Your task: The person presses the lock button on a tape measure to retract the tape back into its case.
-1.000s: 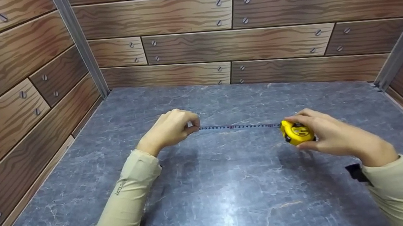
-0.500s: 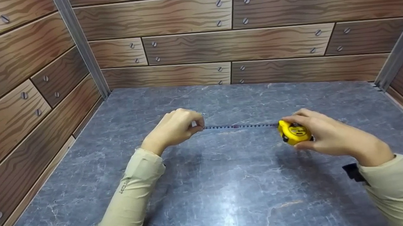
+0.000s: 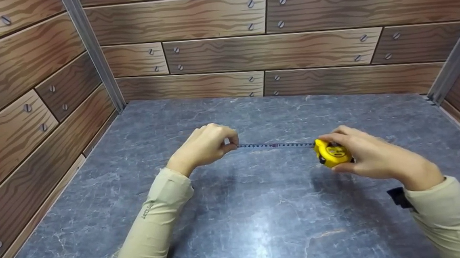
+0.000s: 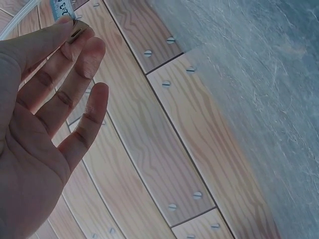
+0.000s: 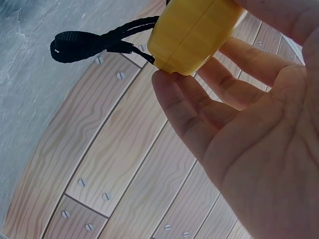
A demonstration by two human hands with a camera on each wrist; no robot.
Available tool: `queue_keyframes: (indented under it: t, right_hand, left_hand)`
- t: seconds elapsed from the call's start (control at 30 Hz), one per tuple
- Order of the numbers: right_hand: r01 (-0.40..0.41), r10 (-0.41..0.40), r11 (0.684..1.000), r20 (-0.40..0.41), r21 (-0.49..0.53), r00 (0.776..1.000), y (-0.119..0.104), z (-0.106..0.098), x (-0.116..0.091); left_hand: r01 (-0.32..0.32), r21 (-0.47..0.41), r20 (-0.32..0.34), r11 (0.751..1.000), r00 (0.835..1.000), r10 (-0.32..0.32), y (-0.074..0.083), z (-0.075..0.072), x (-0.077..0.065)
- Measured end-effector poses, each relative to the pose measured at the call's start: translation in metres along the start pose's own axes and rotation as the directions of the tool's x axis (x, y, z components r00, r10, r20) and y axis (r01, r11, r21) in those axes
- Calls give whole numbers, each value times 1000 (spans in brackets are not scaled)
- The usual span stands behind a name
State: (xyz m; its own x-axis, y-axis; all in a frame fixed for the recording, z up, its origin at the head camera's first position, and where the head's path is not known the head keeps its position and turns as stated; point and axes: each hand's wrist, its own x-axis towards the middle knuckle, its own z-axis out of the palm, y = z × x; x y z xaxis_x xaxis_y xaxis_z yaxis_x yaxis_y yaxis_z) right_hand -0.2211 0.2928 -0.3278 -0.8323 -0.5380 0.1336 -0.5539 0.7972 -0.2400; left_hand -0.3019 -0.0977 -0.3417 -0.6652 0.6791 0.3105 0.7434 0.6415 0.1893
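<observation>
A yellow tape measure (image 3: 333,153) is held in my right hand (image 3: 371,153), thumb below and fingers above its case. From its mouth a numbered blade (image 3: 275,145) runs left, straight and level above the table. My left hand (image 3: 205,147) pinches the blade's end between thumb and index finger; the metal end hook (image 4: 77,34) shows at those fingertips in the left wrist view, the other fingers spread loosely. In the right wrist view the yellow case (image 5: 194,35) has a black wrist strap (image 5: 94,45) hanging from it.
The grey marble-patterned table (image 3: 229,230) lies below both hands. Walls printed with wood planks (image 3: 273,51) stand behind and at both sides, with metal posts (image 3: 95,53) in the corners.
The hands have drawn closer together: the left moved right, the right slightly left. The visible length of blade between them has shortened.
</observation>
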Motion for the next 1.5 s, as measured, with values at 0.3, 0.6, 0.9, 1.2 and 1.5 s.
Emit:
queue_keyframes:
  t: [0.3, 0.6, 0.9, 1.2, 1.5]
  right_hand:
    - [32, -32, 999, -8, 5, 999, -2, 3, 4]
    - [33, -32, 999, -9, 22, 999, -8, 5, 9]
    - [18, -19, 999, 16, 42, 1000, -10, 7, 12]
    - [59, -59, 998, -6, 33, 998, -10, 10, 14]
    - [56, -56, 998, -6, 22, 998, -13, 11, 15]
  left_hand:
    - [6, -3, 15, 1000, 1000, -6, 3, 3, 4]
    - [-9, -13, 4, 1000, 1000, 9, 3, 4, 4]
    - [-22, -16, 10, 1000, 1000, 22, 5, 6, 6]
    - [-5, 1, 27, 1000, 1000, 4, 10, 9, 11]
    - [-19, 1, 50, 1000, 999, 19, 15, 13, 16]
